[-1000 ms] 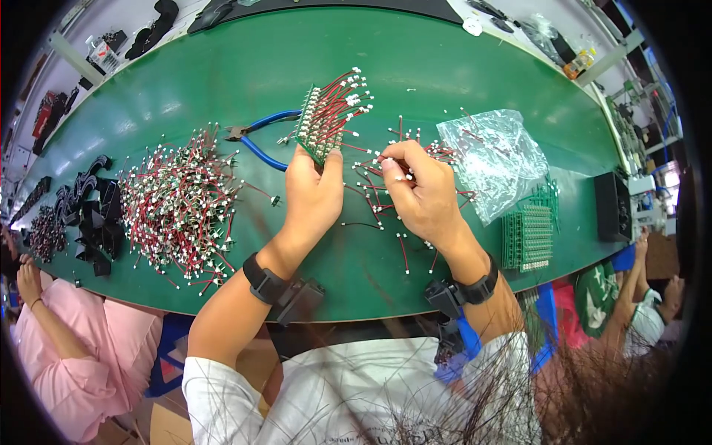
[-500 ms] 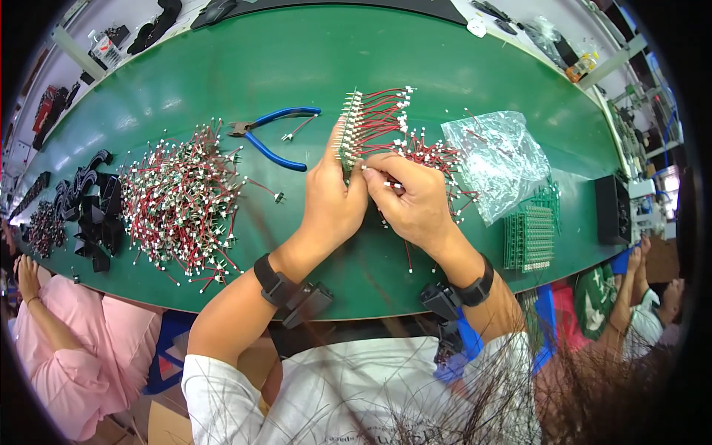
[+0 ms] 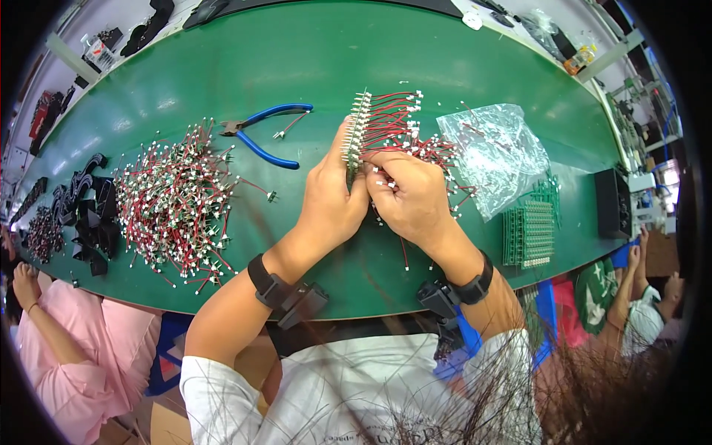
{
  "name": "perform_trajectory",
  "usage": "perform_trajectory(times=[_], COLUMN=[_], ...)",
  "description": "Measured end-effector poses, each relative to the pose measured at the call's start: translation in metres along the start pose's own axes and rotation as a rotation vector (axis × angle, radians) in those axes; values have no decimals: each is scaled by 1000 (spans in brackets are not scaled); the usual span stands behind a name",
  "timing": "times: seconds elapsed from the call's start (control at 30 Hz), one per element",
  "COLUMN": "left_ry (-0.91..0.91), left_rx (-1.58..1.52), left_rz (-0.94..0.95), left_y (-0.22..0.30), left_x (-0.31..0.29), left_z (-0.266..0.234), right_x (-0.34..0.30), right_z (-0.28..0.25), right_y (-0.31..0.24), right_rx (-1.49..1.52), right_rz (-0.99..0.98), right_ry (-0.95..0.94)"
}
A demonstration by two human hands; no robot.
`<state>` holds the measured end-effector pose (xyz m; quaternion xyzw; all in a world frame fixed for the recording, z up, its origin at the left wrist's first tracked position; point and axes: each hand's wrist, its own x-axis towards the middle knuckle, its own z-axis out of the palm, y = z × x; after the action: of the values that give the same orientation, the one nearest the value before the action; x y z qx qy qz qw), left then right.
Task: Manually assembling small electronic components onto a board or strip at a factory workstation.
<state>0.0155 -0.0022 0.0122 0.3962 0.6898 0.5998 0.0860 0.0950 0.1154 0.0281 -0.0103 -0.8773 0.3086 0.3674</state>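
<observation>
My left hand (image 3: pixel 331 189) is closed around a green circuit-board panel (image 3: pixel 356 133), held up on edge over the bench. A row of short red wires (image 3: pixel 389 122) with white plugs sticks out from its right side. My right hand (image 3: pixel 410 191) is closed at the panel's near end, thumb and forefinger pinched on a red wire. Several white plugs show between its curled fingers. Where that wire meets the panel is hidden by the fingers. Behind and beside my right hand lies a loose heap of red plug wires (image 3: pixel 439 153).
Blue-handled cutters (image 3: pixel 259 137) lie open left of my hands, beside a large pile of wired boards (image 3: pixel 178 208). Black strips (image 3: pixel 93 215) lie farther left. To the right are a clear plastic bag (image 3: pixel 500 159), stacked green panels (image 3: pixel 529 233) and a black box (image 3: pixel 612 206). People sit at both sides.
The panel has shifted slightly to the right. My right fingers have curled in closer to its near end, and the white plug at their tips is no longer visible there.
</observation>
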Motion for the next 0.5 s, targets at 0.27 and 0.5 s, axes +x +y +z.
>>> perform_trajectory(times=[0.27,0.5], left_ry=[-34,-45], left_rx=[-72,-163], left_rz=[23,-60], left_y=[-7,-6], left_x=[-2,-4], left_z=[3,4], right_x=[0,0], right_z=[0,0], right_y=[-2,-1], right_rx=[-41,-30], right_rz=[-13,-43], right_ry=[16,35])
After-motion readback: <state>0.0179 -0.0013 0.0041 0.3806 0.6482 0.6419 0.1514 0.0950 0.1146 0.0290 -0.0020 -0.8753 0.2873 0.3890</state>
